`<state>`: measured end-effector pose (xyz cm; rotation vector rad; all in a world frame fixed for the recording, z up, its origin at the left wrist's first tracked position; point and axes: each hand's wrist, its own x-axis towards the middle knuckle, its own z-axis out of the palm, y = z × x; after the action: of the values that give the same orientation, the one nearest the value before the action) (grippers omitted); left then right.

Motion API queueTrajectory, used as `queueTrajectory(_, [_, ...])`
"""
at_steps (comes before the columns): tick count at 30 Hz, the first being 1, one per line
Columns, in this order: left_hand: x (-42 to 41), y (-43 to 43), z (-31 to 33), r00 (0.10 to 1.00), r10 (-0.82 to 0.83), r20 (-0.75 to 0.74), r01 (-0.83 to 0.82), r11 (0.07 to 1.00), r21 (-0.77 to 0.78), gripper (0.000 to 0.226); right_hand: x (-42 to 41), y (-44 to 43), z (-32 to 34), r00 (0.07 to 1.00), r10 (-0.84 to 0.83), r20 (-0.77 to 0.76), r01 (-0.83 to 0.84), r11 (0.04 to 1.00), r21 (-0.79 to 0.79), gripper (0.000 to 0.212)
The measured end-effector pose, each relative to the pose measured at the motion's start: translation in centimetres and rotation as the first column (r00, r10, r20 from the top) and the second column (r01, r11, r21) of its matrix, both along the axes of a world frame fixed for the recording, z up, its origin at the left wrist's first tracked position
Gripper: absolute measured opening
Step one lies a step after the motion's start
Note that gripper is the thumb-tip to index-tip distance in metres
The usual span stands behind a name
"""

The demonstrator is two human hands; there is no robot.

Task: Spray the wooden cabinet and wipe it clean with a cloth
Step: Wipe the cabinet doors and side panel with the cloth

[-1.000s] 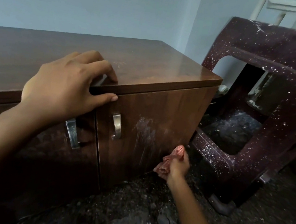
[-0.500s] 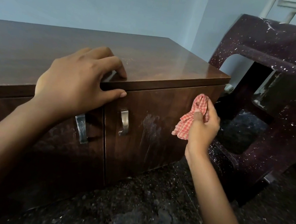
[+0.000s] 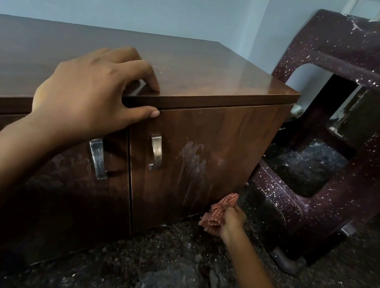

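Brown wooden cabinet (image 3: 207,151): 2 doors, whitish streaks up-left of right hand (image 3: 232,222). Right hand clutches crumpled red-checked cloth (image 3: 217,211) at door's lower right corner. Left hand (image 3: 89,96) clasps top edge.

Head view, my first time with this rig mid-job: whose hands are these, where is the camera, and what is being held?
There is no machine here. A person works with bare hands, and the one camera sits on their head, looking forward and down. The left hand grips the wooden cabinet by the front edge of its top, with the fingers on top and the thumb under the lip. The right hand clutches a bunched red checked cloth low by the right door's bottom corner, near the dark floor. That door has whitish streaks beside its metal handle. To the right is a maroon plastic chair, speckled white. No spray bottle is in view.
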<state>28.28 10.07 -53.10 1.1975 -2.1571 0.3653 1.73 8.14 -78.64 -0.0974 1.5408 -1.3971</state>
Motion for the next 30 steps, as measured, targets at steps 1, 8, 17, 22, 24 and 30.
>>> queueTrajectory(1, [0.0,0.0,0.0,1.0,0.001,0.003,-0.001,1.0,-0.001,0.031,0.2,-0.1,1.1,1.0,-0.02,0.002,0.02,1.0,-0.012,0.02])
queueTrajectory(8, [-0.2,0.4,0.3,1.0,0.02,0.006,-0.02,1.0,0.02,0.032,-0.1,-0.4,11.5,0.933,-0.2,-0.3,0.011,0.847,-0.531,0.037])
queueTrajectory(17, [-0.2,0.5,0.3,0.999,0.036,0.023,-0.037,0.999,0.032,0.029,-0.5,-2.8,10.2,0.679,-0.439,-0.589,0.038,0.822,-0.568,0.045])
queueTrajectory(22, [-0.3,0.6,0.5,0.998,0.046,0.045,-0.047,0.998,0.031,0.029,-0.3,-2.6,12.8,0.648,-0.446,-0.617,-0.01,0.805,-0.593,0.041])
queueTrajectory(24, [-0.3,0.6,0.6,0.998,0.05,0.043,-0.052,0.998,0.046,0.03,1.0,-2.3,16.0,0.533,-0.55,-0.643,-0.091,0.718,-0.69,0.043])
queueTrajectory(30, [-0.2,1.0,0.9,0.996,0.057,0.066,-0.064,0.992,0.105,0.031,3.6,-0.4,15.6,0.251,-0.607,-0.754,-0.372,0.659,-0.654,0.045])
